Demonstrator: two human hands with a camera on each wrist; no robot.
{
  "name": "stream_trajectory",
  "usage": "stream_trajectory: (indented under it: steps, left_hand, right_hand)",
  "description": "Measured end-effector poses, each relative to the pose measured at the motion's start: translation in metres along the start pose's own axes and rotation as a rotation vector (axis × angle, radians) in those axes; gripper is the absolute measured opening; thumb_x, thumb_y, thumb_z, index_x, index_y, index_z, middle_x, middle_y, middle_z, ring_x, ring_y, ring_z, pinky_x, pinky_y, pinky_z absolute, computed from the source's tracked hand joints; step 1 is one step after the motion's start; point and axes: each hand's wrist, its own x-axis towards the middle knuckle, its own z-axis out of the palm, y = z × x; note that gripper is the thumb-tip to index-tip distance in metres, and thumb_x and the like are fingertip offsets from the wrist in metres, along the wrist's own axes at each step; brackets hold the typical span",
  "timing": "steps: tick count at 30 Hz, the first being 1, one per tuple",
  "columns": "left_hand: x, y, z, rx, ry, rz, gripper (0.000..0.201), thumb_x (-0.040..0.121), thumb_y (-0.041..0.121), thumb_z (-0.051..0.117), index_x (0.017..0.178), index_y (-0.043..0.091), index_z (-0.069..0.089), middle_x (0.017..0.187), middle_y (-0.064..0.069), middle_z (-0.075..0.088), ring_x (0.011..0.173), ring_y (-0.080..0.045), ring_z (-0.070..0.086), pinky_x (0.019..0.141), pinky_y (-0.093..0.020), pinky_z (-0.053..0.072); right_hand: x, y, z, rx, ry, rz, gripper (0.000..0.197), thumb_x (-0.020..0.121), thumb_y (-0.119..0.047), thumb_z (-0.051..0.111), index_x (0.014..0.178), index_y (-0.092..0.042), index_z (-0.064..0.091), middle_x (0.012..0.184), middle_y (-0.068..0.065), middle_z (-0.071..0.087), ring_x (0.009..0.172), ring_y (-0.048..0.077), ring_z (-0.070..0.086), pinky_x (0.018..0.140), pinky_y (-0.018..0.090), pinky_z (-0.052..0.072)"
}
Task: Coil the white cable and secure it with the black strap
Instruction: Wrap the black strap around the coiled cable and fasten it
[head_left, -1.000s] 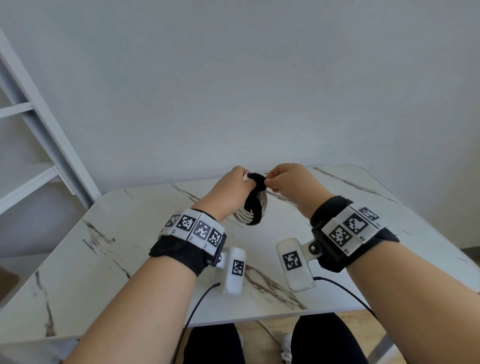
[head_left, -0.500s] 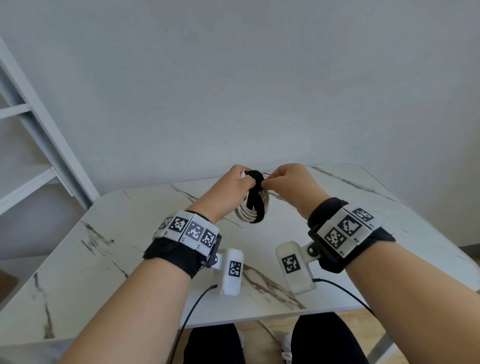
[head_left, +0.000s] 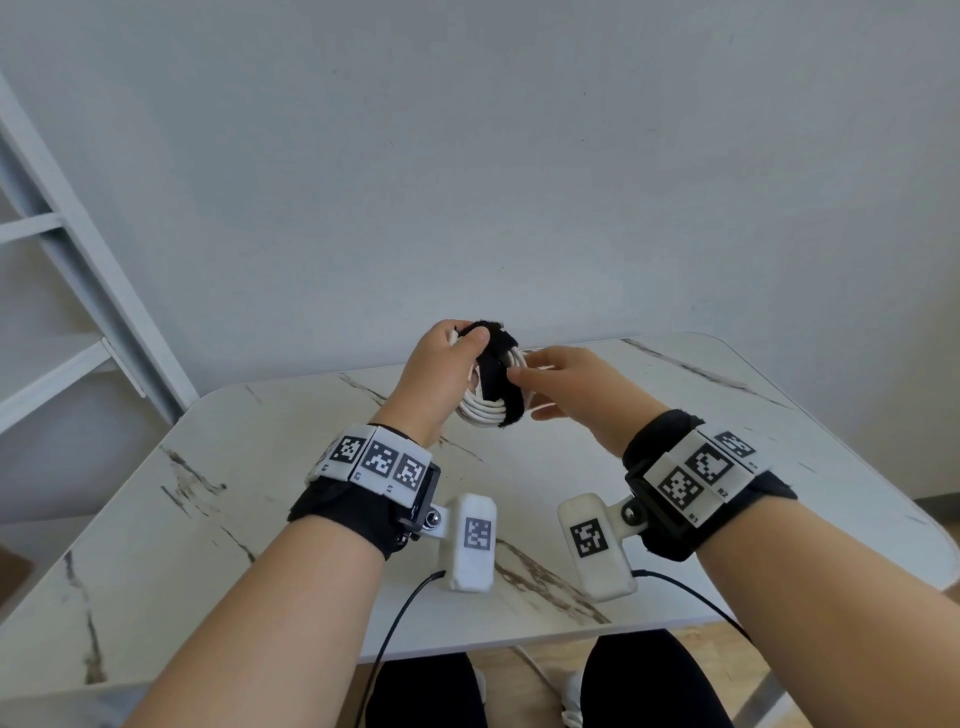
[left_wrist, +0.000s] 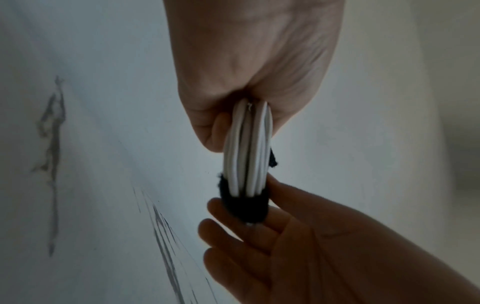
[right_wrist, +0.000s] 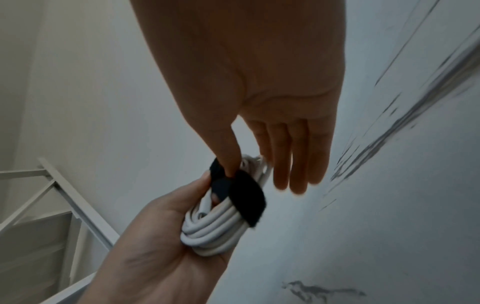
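1. A white shelf frame (head_left: 78, 291) stands at the far left, well apart from the hands; the marble table (head_left: 218, 499) lies bare between its rounded left edge and the wrists.
2. The left hand (head_left: 441, 371) clenches round the coiled white cable (head_left: 480, 410), lifted above the table's far middle.
3. The black strap (head_left: 496, 376) wraps across the coil.
4. The right hand (head_left: 569, 384) has its fingers extended, the thumb (right_wrist: 228, 158) pressing the strap; bare table lies to its right.
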Motion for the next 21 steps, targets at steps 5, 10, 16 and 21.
stream_trajectory:
  steps: [5, 10, 16, 21]
  left_hand:
    - [-0.002, -0.005, -0.007, -0.016, -0.032, -0.025, 0.030, 0.094, 0.040, 0.053, 0.114, 0.019, 0.062, 0.094, -0.007, 0.070, 0.084, -0.019, 0.065, 0.083, -0.039, 0.050]
    - [-0.003, -0.003, -0.015, 0.005, -0.114, -0.021, 0.020, 0.097, 0.030, 0.053, 0.100, 0.019, 0.069, 0.087, -0.005, 0.068, 0.073, -0.017, 0.063, 0.061, -0.027, 0.055]
    - [-0.001, -0.004, -0.023, 0.052, -0.180, -0.051, 0.028, 0.094, 0.032, 0.058, 0.105, 0.009, 0.071, 0.088, -0.006, 0.069, 0.072, -0.013, 0.064, 0.062, -0.024, 0.052]
    - [0.004, -0.012, -0.027, 0.034, -0.170, -0.004, 0.030, 0.094, 0.028, 0.059, 0.103, 0.002, 0.072, 0.092, -0.017, 0.071, 0.077, -0.024, 0.064, 0.079, -0.038, 0.055]
  right_hand:
    - [-0.001, -0.003, -0.002, 0.088, -0.033, -0.018, 0.025, 0.096, -0.013, 0.057, 0.111, 0.005, 0.065, 0.102, 0.023, 0.071, 0.081, 0.026, 0.069, 0.075, 0.033, 0.060]
    - [0.001, -0.006, -0.002, 0.058, 0.010, -0.023, 0.023, 0.098, -0.009, 0.053, 0.116, 0.002, 0.061, 0.102, 0.024, 0.068, 0.081, 0.031, 0.069, 0.073, 0.041, 0.061]
    - [0.001, -0.007, -0.004, -0.157, 0.048, -0.107, 0.024, 0.098, -0.013, 0.051, 0.117, -0.007, 0.064, 0.099, 0.018, 0.072, 0.081, 0.032, 0.071, 0.071, 0.034, 0.061]
    - [0.002, -0.011, -0.004, -0.194, 0.046, -0.141, 0.024, 0.097, -0.018, 0.054, 0.117, -0.015, 0.066, 0.094, 0.012, 0.074, 0.073, 0.027, 0.070, 0.070, 0.030, 0.058]
